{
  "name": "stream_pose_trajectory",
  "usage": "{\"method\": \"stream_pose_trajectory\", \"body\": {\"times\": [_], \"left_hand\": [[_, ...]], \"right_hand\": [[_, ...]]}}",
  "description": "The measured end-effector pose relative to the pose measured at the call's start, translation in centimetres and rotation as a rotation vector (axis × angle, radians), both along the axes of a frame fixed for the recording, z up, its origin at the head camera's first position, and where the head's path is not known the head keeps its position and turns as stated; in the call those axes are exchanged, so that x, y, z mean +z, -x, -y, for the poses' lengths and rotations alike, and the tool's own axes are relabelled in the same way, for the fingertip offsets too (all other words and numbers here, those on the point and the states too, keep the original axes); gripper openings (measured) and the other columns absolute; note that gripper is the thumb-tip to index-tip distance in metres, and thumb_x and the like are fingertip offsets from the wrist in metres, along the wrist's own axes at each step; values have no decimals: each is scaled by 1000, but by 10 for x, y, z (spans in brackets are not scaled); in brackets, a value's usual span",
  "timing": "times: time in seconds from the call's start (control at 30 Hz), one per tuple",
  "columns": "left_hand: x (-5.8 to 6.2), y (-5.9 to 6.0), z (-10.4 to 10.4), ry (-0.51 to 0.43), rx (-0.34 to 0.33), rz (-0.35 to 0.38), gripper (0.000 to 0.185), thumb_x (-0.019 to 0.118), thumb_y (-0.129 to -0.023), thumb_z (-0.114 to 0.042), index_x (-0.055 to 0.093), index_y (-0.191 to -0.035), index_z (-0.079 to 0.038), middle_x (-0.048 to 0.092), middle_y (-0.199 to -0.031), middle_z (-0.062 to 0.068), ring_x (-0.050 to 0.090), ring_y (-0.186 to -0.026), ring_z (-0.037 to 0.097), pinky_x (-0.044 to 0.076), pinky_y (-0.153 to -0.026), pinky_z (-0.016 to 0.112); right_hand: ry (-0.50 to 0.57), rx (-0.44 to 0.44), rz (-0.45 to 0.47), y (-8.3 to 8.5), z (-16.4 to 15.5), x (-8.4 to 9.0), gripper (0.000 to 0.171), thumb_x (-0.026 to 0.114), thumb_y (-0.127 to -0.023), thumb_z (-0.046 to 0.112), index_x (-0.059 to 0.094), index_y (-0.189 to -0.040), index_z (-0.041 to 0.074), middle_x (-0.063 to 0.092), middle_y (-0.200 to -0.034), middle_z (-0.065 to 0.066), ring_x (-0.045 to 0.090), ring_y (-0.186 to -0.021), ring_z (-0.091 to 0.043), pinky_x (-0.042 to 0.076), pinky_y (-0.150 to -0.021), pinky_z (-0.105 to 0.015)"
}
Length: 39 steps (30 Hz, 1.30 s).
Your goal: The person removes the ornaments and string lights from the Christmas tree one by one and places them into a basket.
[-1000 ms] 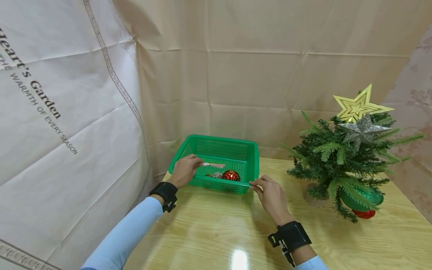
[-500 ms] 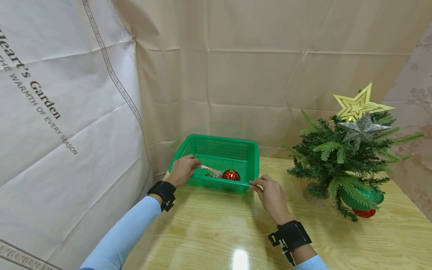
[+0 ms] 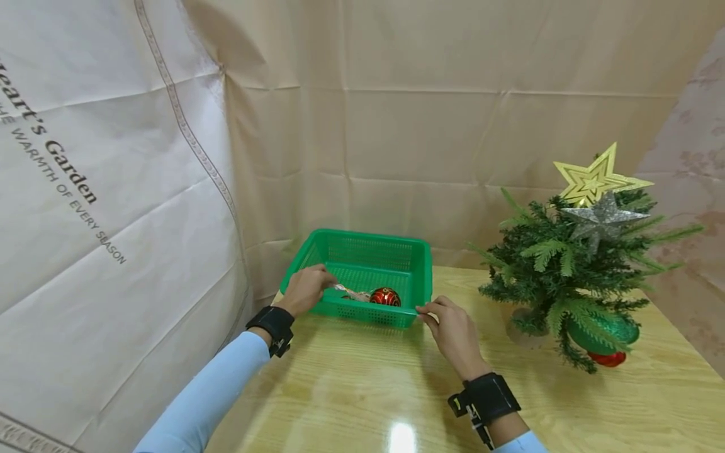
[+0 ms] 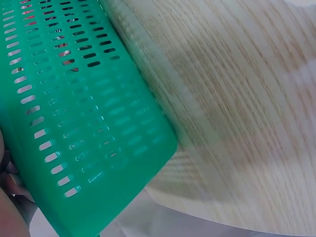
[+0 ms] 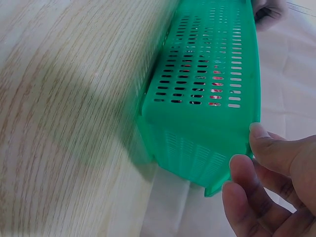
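Wooden counter (image 3: 351, 384), small decorated tree (image 3: 572, 277) at its right, green basket (image 3: 362, 264) at the far left edge, left hand (image 3: 306, 290) inside it with fingers pinching a silvery ornament (image 3: 352, 292) beside a red bauble (image 3: 386, 296), right hand (image 3: 453, 330) with fingers pinching the basket's near right corner

Left hand (image 4: 6, 197) cut off at wrist-view edge; silvery ornament (image 3: 352, 293) in basket (image 3: 416, 277) partly hidden, too small to identify; bench (image 4: 237, 98) grain motion-blurred in both wrist views.
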<state>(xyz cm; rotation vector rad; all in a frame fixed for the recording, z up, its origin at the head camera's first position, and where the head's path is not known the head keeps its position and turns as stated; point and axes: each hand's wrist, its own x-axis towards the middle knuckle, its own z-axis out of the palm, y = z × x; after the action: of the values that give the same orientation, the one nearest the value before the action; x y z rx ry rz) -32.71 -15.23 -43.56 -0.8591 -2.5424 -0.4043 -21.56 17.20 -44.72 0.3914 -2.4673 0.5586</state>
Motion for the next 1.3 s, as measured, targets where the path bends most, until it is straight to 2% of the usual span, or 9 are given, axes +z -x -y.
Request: {"method": "stream_pose_trajectory", "body": {"times": [0.23,0.47,0.57,0.73,0.97,1.3], "left_hand": [[4,4,-1,53,-24,8,27,66,-88,2,77,-99,-19,66,-91,-2,63,-79,16,51,-63,29],[6,8,-1,96,-42,30,16,69,-88,-10,78,-98,-19,67,-89,-3,64,-79,16,53,-66,30],[8,8,0,102,-59,60,18,67,-89,-6,78,-98,-18,67,-91,-2,64,-83,17,53,-70,32],[10,8,0,104,-75,91,23,66,-88,1,78,-97,-17,69,-93,-1,65,-86,18,53,-72,32],[12,6,-1,87,-68,130,27,65,-87,5,78,-95,-17,72,-93,0,67,-82,17,53,-67,29],[8,5,2,52,-56,189,28,63,-89,4,76,-100,-18,72,-96,-3,67,-87,14,54,-73,31]], "right_hand": [[15,-4,-2,2,-2,3,15,76,-81,21,77,-96,19,61,-83,4,56,-61,-9,43,-51,-22],[11,4,15,2,-2,4,16,74,-82,23,77,-97,19,61,-85,4,55,-61,-8,42,-51,-22],[19,7,16,1,-2,4,16,74,-82,23,77,-97,19,61,-85,4,54,-61,-8,42,-51,-22],[29,5,26,1,-1,4,16,74,-83,23,77,-98,19,61,-86,4,52,-59,-7,41,-50,-21],[19,-6,20,-1,0,4,16,74,-82,24,77,-97,20,61,-86,5,53,-59,-8,41,-50,-22],[23,-7,28,-2,1,1,15,75,-82,22,77,-97,20,61,-86,4,54,-60,-9,43,-51,-23]]}}
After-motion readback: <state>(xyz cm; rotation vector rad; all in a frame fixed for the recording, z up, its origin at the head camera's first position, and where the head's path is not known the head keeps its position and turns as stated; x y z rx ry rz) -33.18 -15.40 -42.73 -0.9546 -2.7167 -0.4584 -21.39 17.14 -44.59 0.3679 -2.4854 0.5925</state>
